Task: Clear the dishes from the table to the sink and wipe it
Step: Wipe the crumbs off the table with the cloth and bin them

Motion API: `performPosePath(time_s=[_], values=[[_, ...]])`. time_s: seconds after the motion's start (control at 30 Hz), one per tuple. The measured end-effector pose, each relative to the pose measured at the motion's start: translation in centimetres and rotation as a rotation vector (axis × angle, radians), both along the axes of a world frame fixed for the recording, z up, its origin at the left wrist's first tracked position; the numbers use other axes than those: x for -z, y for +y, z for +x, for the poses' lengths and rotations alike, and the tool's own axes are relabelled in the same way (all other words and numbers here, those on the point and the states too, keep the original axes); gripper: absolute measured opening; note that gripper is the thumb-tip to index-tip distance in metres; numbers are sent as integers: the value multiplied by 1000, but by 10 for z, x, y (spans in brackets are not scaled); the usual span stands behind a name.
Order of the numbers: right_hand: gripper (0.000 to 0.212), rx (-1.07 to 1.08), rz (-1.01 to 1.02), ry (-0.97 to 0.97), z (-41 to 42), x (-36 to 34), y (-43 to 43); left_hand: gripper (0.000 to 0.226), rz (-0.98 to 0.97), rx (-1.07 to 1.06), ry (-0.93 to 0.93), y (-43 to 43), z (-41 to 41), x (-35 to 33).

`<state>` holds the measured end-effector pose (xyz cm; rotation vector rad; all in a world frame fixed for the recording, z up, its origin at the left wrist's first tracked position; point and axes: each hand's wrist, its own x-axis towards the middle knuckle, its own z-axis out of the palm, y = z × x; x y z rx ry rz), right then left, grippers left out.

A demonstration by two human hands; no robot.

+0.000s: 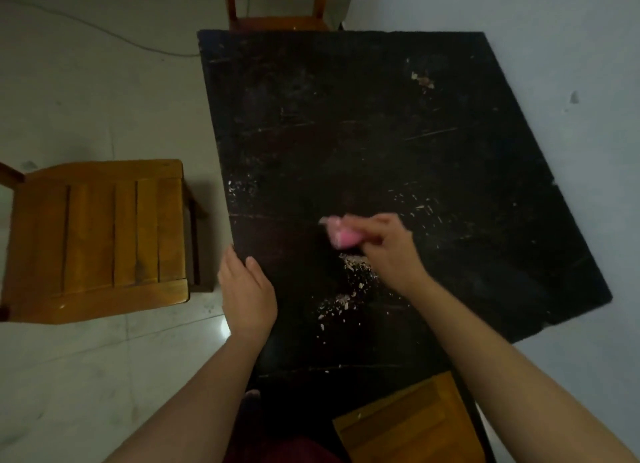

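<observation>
A dark, scratched square table (pixel 346 133) fills the middle of the view and carries no dishes. My right hand (pixel 391 251) grips a pink cloth (pixel 341 234) bunched on the tabletop near its middle. A trail of pale crumbs (pixel 349 282) lies just below the cloth, with smaller patches (pixel 422 80) at the far right and near the left edge (pixel 237 185). My left hand (pixel 247 293) sits at the table's left edge, fingers straight, thumb on the top surface.
A wooden chair (pixel 100 241) stands on the tiled floor left of the table. Another chair (pixel 277 5) is at the far side, and a third chair seat (pixel 408 424) is tucked under the near edge. A pale wall (pixel 554 47) runs along the right.
</observation>
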<state>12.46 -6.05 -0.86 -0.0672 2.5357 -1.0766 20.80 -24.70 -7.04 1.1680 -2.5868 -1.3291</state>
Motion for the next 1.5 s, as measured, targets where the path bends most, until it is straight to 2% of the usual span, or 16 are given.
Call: performPosePath(time_s=[0.1,0.17,0.33,0.5,0.57,0.63,0.73,0.8,0.87,0.93,1.1,1.17,1.23,1.33,1.43,1.5], values=[[52,157,239,60,-26,18,8,42,2,0,-10,6,11,-1],[57,183,214,32,-17,30,7,41,-5,13,0,4,10,0],[60,-97,143,-8,47,43,-1,44,-31,28,-24,4,9,2],[53,-315,104,-35,86,16,-5,47,-33,55,-38,4,12,0],[52,-201,55,6,84,0,4,48,-34,57,-45,5,12,-1],[55,41,30,0,69,-5,25,49,-37,58,-38,5,13,-1],[55,318,152,50,35,11,76,49,-36,52,-27,5,12,2],[56,433,250,13,20,24,102,48,-39,41,-31,5,11,4],[60,473,242,-46,24,31,103,47,-44,36,-31,6,10,6],[60,462,147,-67,41,29,81,47,-47,41,-36,6,10,5],[56,223,62,-73,92,18,27,49,-42,48,-50,7,11,0],[54,94,31,-125,105,7,16,50,-34,52,-60,7,11,-1],[53,53,-25,-163,113,0,16,50,-32,52,-62,7,11,-2],[55,260,-32,-147,104,-1,42,50,-30,44,-59,8,11,-2],[57,476,71,-34,81,8,96,49,-30,38,-63,9,10,1],[55,687,145,-37,69,16,132,49,-25,41,-50,9,10,2]])
